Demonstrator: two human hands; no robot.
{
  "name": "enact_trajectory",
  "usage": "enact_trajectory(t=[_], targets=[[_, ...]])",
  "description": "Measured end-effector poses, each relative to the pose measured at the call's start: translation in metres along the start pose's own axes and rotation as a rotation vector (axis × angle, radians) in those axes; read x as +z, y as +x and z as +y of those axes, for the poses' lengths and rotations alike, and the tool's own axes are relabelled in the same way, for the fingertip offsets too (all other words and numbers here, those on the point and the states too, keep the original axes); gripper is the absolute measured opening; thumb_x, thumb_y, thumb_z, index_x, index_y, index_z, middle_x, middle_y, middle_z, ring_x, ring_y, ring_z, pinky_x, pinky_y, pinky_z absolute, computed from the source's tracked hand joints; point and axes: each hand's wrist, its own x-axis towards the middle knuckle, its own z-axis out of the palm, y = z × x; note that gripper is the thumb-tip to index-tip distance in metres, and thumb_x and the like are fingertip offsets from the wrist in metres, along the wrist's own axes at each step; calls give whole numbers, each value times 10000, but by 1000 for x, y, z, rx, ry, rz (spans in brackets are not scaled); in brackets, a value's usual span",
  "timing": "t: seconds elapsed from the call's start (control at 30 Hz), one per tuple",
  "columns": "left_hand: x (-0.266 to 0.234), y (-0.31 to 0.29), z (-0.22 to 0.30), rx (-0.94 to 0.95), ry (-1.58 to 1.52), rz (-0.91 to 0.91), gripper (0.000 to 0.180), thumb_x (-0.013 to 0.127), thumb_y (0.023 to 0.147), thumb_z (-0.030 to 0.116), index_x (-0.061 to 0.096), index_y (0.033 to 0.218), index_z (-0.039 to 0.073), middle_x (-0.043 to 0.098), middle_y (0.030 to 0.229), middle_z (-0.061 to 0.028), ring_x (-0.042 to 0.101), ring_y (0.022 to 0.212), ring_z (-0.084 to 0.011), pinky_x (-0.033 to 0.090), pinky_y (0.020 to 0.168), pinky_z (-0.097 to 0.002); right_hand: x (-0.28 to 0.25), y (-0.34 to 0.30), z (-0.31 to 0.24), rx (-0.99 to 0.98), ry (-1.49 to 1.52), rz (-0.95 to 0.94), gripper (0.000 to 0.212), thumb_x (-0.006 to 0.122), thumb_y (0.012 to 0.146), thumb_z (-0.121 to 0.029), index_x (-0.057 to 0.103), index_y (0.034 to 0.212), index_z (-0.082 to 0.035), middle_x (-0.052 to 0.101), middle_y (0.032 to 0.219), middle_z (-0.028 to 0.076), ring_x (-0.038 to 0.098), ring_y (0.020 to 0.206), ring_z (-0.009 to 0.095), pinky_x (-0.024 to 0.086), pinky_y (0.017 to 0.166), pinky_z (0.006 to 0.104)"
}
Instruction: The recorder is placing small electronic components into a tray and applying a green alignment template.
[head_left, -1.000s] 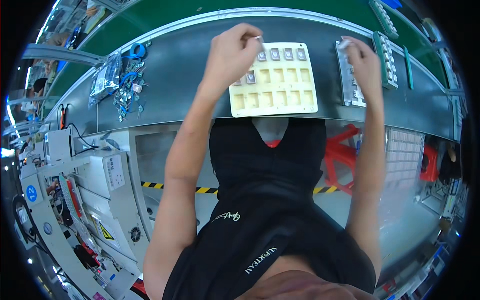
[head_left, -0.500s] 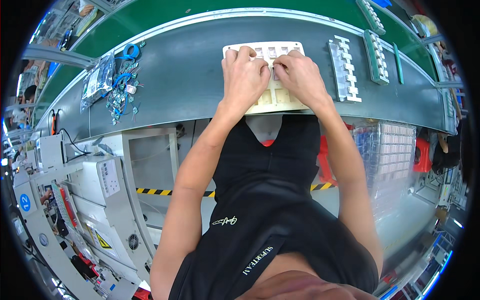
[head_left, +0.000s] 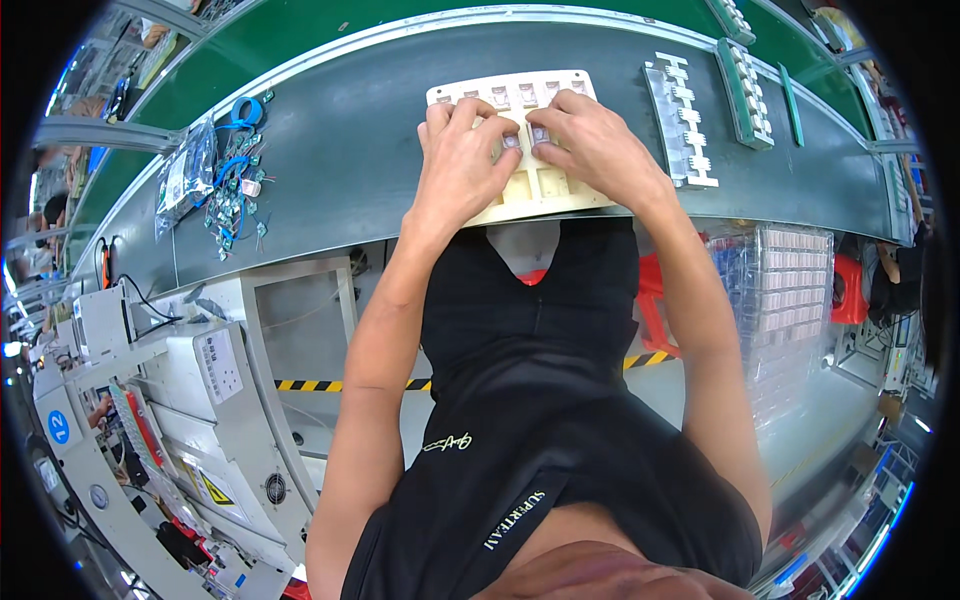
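Cream tray (head_left: 540, 207) on the dark table (head_left: 340, 140), at its near edge, compartments in rows. Far row of the tray: at least 4 seated pieces (head_left: 527, 95), small and pale.

Left hand (head_left: 460, 155) over the left half of the tray; thumb and forefinger around 1 small grey piece (head_left: 511, 141) at a middle-row compartment. Right hand (head_left: 600, 150) over the right half, thumb and forefinger spread about another small piece (head_left: 540, 132), also mid-tray. Whether either hand clamps its piece or only rests against it: cannot tell. The 2 hands are near each other, apart.

Right of the tray: metal strip (head_left: 688, 125) with white toothed parts; farther right, a green holder (head_left: 743, 95) carrying white parts, then a thin green bar (head_left: 792, 105). Well left of the tray: loose wired parts (head_left: 235, 195), blue ring (head_left: 246, 112), clear bag (head_left: 187, 175).
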Motion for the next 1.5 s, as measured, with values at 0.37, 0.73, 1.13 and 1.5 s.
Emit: enact_trajectory(t=[0.37, 0.73, 1.13, 1.5], targets=[[-2, 7, 1, 15, -46, -45, 292, 720, 793, 192, 716, 1081, 146, 660, 1037, -11, 508, 1037, -261, 348, 940, -392, -2, -8, 0, -3, -21, 35, 373, 693, 888, -219, 651, 1220, -56, 607, 1069, 136, 627, 1017, 319, 528, 882, 425], [-10, 6, 3, 71, -25, -22, 353, 762, 765, 173, 714, 1111, 121, 645, 1098, -62, 505, 1113, -301, 357, 971, -430, -68, -73, 90, 273, 56, 435, 285, 711, 878, -213, 707, 1121, -63, 675, 959, 131, 665, 873, 287, 534, 787, 371], [3, 41, 60, 209, -174, -54, 233, 732, 809, 129, 729, 1038, 85, 659, 1037, -82, 531, 1022, -302, 433, 919, -408, -73, -136, 165, 612, 250, 731, 364, 712, 898, -245, 668, 1140, 24, 694, 956, 132, 648, 838, 194, 529, 761, 333], [26, 34, 93, 258, -244, -108, 198, 717, 820, 85, 739, 1017, 71, 660, 965, -88, 549, 968, -296, 466, 858, -401, -30, -86, 74, 727, -37, 332, 682, 698, 871, -370, 461, 1425, -52, 620, 1177, 208, 590, 1131, 379, 493, 936, 474]])
